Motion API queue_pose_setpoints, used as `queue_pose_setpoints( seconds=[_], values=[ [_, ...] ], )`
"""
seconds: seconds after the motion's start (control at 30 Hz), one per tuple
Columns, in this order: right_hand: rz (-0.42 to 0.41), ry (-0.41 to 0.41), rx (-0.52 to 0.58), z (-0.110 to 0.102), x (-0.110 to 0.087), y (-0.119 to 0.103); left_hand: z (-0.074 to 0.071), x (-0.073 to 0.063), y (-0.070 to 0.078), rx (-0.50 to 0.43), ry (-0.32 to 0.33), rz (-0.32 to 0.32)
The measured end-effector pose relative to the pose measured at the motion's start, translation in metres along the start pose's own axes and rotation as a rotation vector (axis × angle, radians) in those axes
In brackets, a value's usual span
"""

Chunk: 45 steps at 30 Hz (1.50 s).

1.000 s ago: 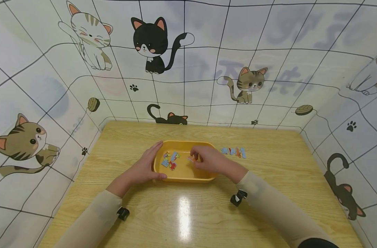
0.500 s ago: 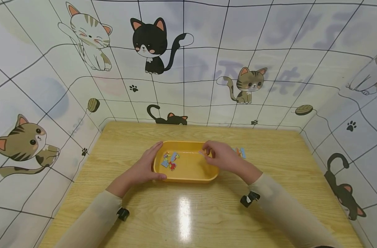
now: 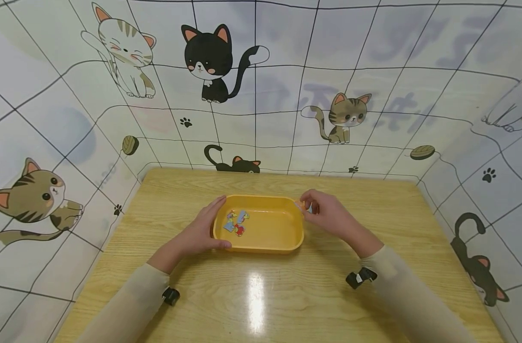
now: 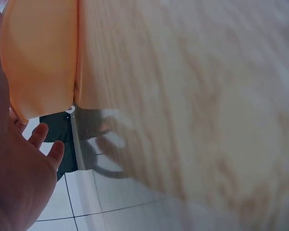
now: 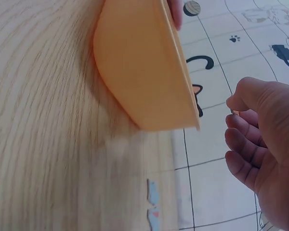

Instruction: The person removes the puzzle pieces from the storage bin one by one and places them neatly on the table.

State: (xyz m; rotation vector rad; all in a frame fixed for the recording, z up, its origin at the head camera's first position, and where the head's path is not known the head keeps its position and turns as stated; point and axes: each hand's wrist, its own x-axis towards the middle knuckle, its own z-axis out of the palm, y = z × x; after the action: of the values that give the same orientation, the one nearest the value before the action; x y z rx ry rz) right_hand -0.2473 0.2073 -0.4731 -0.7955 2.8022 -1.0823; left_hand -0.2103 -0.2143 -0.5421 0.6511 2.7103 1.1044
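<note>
My left hand [image 3: 199,230] grips the left end of a yellow plastic tray [image 3: 271,238], fingers along the far corner and thumb at the near rim. Inside the tray, toward its left, lie several small colourful puzzle pieces [image 3: 229,226], blue, red and yellow. Just past the tray's right rim, my right hand [image 3: 329,215] pinches one small pale puzzle piece [image 3: 298,205] between thumb and forefinger. In the right wrist view only a thin edge of that piece shows at the fingertips, above table level. A light-blue piece [image 5: 152,192] lies on the table near the tray.
The wooden table [image 3: 200,295] carries the tray near its middle. A cat-patterned tiled backdrop [image 3: 278,95] rises behind and along both sides. Beside the light-blue piece lies another piece with a red patch [image 5: 153,219]; my right hand hides most of this row in the head view.
My right hand has moved right with the pinched puzzle piece, from over the tray's inside to beyond its right rim, covering the pieces on the table. The left hand and tray have stayed put.
</note>
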Motion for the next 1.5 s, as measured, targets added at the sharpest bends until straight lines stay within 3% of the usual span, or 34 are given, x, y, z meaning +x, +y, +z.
queue_pose_setpoints(
  seconds=[0.6,1.5],
  values=[
    [0.093,0.113,-0.039,-0.011,-0.025,0.047,0.000,0.000,0.003,-0.008,0.002,-0.009],
    [0.290,0.203,-0.164,-0.027,-0.056,0.105,-0.001,-0.001,0.004,-0.015,-0.001,-0.012]
  ],
)
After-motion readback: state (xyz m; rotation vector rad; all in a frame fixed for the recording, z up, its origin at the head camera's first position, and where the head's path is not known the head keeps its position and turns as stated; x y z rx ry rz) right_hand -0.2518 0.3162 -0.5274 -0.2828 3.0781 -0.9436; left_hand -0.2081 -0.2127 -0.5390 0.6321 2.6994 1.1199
